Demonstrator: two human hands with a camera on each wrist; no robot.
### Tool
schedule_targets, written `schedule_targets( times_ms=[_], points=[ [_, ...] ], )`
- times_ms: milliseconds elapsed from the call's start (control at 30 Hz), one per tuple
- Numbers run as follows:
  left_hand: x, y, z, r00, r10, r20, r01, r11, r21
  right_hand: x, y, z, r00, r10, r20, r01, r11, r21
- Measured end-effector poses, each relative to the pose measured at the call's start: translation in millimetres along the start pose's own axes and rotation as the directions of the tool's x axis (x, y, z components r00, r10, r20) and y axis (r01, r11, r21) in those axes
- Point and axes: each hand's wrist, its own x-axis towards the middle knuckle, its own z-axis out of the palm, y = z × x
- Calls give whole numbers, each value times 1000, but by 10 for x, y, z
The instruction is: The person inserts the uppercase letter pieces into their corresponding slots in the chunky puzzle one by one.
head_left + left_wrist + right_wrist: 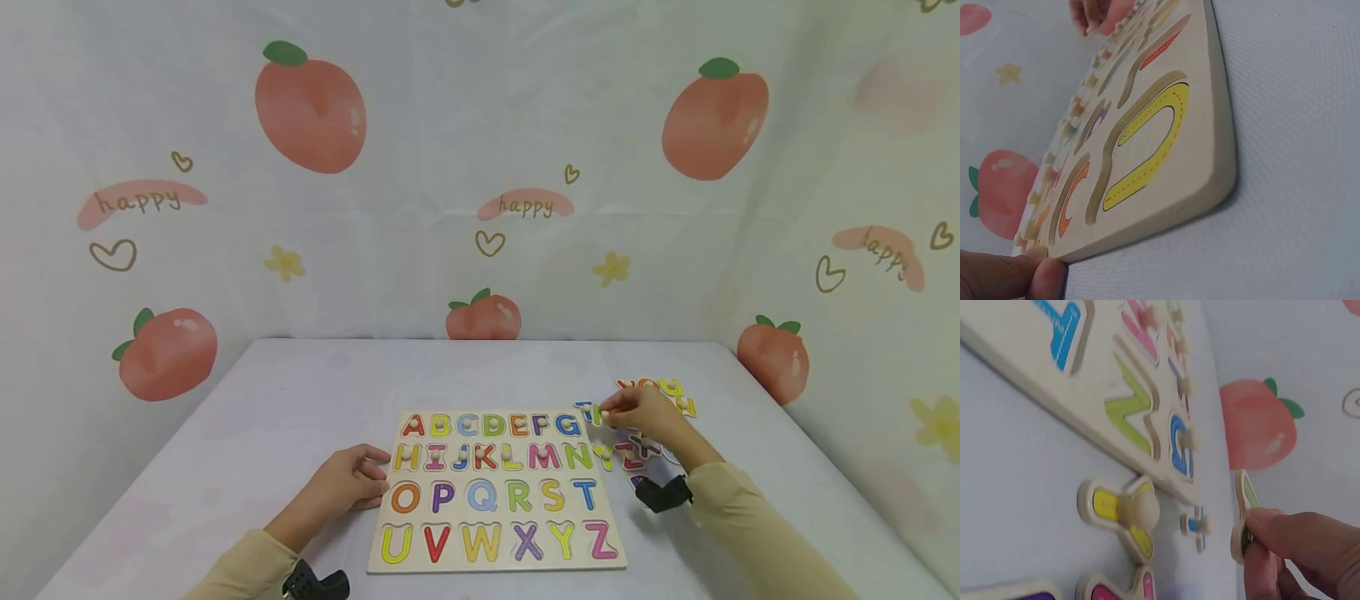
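Observation:
A wooden alphabet puzzle board (498, 507) lies flat, with knobbed letter pieces seated in its upper slots, A through M. At its left edge my left hand (352, 477) grips the board, thumb and finger at the rim in the left wrist view. My right hand (647, 414) pinches a green letter piece (1247, 487) between thumb and fingertips, held up beyond the board's upper right corner. The N slot (1130, 405) shows its printed green letter and no knob. Just beside the board lie a yellow Y piece (1107, 504) and a blue T piece (1192, 525).
More loose pieces lie right of the board: a pink Z (628, 455), a dark X (647, 447) and a yellow U (671, 387), partly hidden by the right hand. A white cloth with peach prints (480, 167) stands behind the white table (187, 467).

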Motion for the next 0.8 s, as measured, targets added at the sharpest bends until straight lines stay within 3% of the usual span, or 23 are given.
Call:
schedule_targets(
  times_ms=[267,500,800],
  points=[
    [-6,-2,1,1000,8,-1,-8,1000,0,-105,-91,110,999,-44,27,42,997,69],
    [-7,-1,2,1000,2,-1,-2,1000,18,-195,-144,273,995,-88,53,84,994,68],
    [0,-4,4,1000,-1,-3,1,1000,1,-283,-206,438,997,-43,64,42,999,17]
  ],
)
